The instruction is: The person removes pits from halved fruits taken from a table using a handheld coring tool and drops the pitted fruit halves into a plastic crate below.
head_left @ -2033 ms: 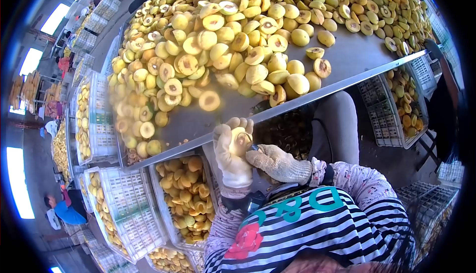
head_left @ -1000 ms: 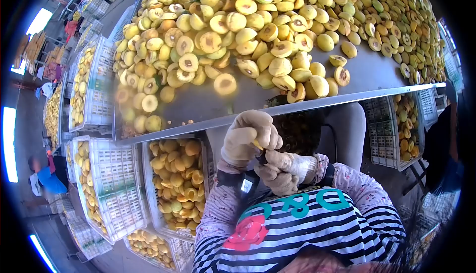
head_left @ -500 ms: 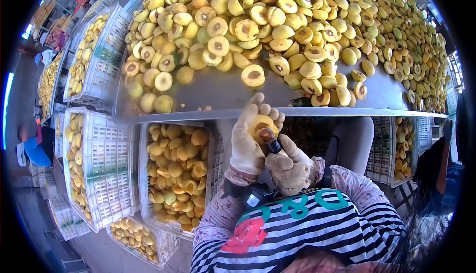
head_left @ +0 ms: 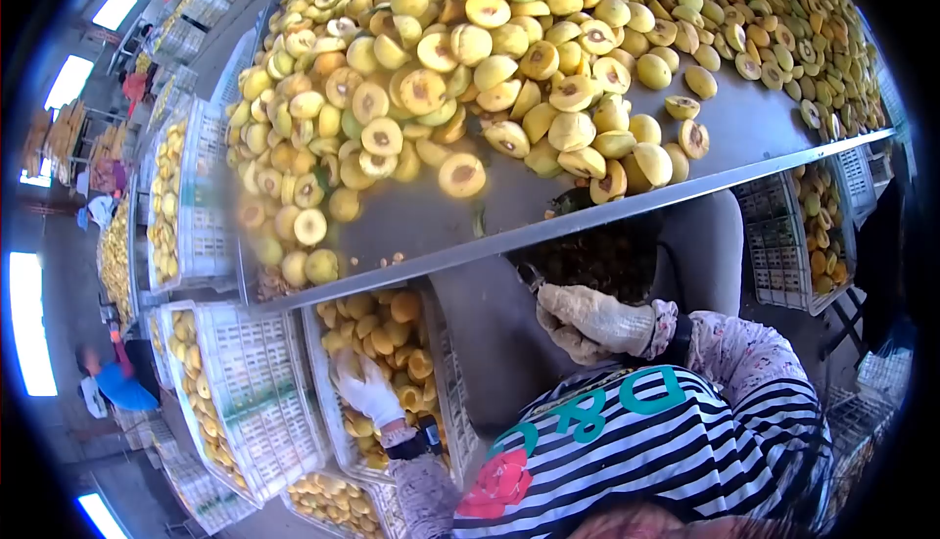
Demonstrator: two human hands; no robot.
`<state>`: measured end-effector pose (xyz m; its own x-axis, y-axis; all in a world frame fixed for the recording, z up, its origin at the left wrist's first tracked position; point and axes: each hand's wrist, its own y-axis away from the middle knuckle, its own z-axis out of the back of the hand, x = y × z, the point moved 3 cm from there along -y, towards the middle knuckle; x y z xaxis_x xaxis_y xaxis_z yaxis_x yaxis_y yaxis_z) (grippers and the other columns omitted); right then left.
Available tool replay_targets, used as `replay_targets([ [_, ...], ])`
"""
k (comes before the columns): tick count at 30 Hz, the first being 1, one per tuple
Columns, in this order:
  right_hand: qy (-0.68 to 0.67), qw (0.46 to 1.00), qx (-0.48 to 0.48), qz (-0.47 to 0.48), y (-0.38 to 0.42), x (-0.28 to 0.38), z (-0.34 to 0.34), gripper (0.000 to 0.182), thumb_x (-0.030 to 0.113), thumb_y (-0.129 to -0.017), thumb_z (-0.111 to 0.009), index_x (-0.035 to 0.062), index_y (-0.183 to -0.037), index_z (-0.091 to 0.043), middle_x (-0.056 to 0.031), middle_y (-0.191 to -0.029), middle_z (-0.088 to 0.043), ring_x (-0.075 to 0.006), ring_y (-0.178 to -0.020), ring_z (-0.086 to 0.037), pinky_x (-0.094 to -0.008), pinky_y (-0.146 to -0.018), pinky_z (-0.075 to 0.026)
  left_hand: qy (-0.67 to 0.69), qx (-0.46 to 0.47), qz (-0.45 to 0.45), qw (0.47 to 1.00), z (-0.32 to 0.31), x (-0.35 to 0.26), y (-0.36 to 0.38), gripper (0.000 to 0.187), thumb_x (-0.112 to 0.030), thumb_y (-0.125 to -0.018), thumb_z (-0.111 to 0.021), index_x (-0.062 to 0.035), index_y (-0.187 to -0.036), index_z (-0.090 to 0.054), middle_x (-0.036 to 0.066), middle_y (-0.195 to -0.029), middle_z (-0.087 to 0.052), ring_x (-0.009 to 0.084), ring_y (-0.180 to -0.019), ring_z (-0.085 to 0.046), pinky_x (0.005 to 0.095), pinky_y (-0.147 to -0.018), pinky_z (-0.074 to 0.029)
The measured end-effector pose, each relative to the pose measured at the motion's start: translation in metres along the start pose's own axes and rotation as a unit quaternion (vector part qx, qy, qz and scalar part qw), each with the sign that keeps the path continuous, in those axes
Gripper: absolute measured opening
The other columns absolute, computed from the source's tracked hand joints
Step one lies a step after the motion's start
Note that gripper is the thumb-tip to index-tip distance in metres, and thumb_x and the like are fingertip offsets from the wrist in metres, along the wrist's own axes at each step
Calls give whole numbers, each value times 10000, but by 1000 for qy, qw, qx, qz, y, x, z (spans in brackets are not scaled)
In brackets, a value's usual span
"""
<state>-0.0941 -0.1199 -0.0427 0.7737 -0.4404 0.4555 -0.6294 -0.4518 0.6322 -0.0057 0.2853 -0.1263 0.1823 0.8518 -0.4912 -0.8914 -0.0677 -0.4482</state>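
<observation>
My left hand (head_left: 367, 389), in a white glove, is over a crate (head_left: 323, 382) of pitted yellow peach halves (head_left: 392, 319). Its fingers stretch out across the fruit, and no piece is clearly held in them. In front of my torso, my gloved right hand (head_left: 592, 324) is closed around a small pitting tool (head_left: 531, 275) whose curved metal tip pokes out toward the table. Most of the tool's handle is hidden by the glove. Across the metal table (head_left: 392, 235) lies a big heap of cut peaches (head_left: 470, 45), many with brown pits showing.
The table's raised metal edge (head_left: 587, 218) runs between me and the heap. White plastic crates (head_left: 259, 392) of peach halves stand to the left, and another crate (head_left: 783, 235) is at the right. Dark scraps (head_left: 597, 260) lie below the edge. A person in blue (head_left: 127, 387) is far left.
My left hand has left the right hand and moved down-left to the crate; the peach half both hands were working on is no longer between them. The view has turned and tilted.
</observation>
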Motion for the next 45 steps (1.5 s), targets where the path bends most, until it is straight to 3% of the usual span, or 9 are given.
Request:
replay_targets([
  [5, 114, 988, -23, 100, -2, 5, 6, 326, 404, -1028, -500, 97, -917, -511, -3, -638, -477, -94, -479, -419, -249, -429, -340, 168, 83, -155, 970, -49, -221, -115, 190, -118, -922, -639, -9, -1070, -689, 180, -1110, -685, 346, -1009, -661, 434, -894, -519],
  [9, 124, 971, -4, 207, 11, 6, 20, 301, 373, -1016, -532, 81, -1089, -536, -2, -686, -519, -83, -528, -468, -243, -478, -383, 20, 314, -127, 941, -145, -265, -141, 442, -305, -871, -718, -33, -1206, -627, 207, -1100, -688, 362, -987, -668, 399, -870, -523],
  [11, 110, 970, -22, 217, 19, 11, 25, 309, 338, -1012, -548, 74, -1172, -534, 11, -692, -516, -75, -536, -470, -237, -499, -392, 23, 271, -170, 947, -160, -284, -135, 525, -338, -831, -745, -38, -1215, -550, 224, -1065, -683, 376, -966, -666, 401, -867, -521],
  [12, 93, 969, -23, 227, 20, 12, 28, 303, 332, -1011, -549, 76, -1172, -536, 13, -693, -513, -75, -539, -470, -237, -501, -391, 58, 372, -39, 926, -151, -301, -134, 536, -249, -797, -777, -36, -1190, -481, 177, -1018, -661, 306, -930, -656, 359, -853, -516],
  [17, 23, 967, -2, 254, 30, 23, 22, 234, 318, -1013, -532, 90, -1061, -530, 5, -672, -490, -83, -506, -437, -242, -469, -368, 343, 345, -45, 872, -159, -296, -103, 511, 66, -756, -724, -30, -1214, -517, 37, -991, -555, 117, -911, -562, 243, -845, -496],
  [24, 167, 962, -75, 204, 30, 26, 8, 318, 378, -1024, -510, 64, -1041, -562, -13, -715, -547, -92, -579, -514, -256, -529, -435, 736, 260, 331, 530, -92, -327, -26, 263, -177, -921, -575, -42, -1146, -584, 133, -1110, -648, 270, -999, -628, 452, -912, -550],
  [34, 224, 916, -124, 308, 6, 15, -12, 359, 368, -1021, -536, 35, -1126, -620, -26, -822, -615, -108, -725, -548, -276, -679, -471, 685, 218, 278, 637, -74, -320, -24, 375, -344, -1053, -481, 3, -1111, -612, 103, -1088, -626, 221, -1001, -619, 411, -949, -535],
  [37, 190, 959, -81, 196, 5, 17, -18, 361, 369, -1027, -531, 41, -1149, -619, -24, -822, -613, -99, -727, -539, -275, -675, -464, 658, 214, 309, 652, -71, -312, -26, 355, -326, -1051, -489, 2, -1105, -613, 105, -1083, -630, 223, -989, -627, 411, -939, -542],
  [45, 137, 977, 12, 164, -2, 13, -9, 356, 428, -1022, -536, 76, -1016, -590, 23, -666, -534, -77, -503, -464, -243, -460, -373, 696, 182, 299, 627, -67, -321, -32, 255, -199, -1000, -558, 4, -1123, -653, 107, -1025, -675, 234, -936, -667, 415, -919, -568],
])
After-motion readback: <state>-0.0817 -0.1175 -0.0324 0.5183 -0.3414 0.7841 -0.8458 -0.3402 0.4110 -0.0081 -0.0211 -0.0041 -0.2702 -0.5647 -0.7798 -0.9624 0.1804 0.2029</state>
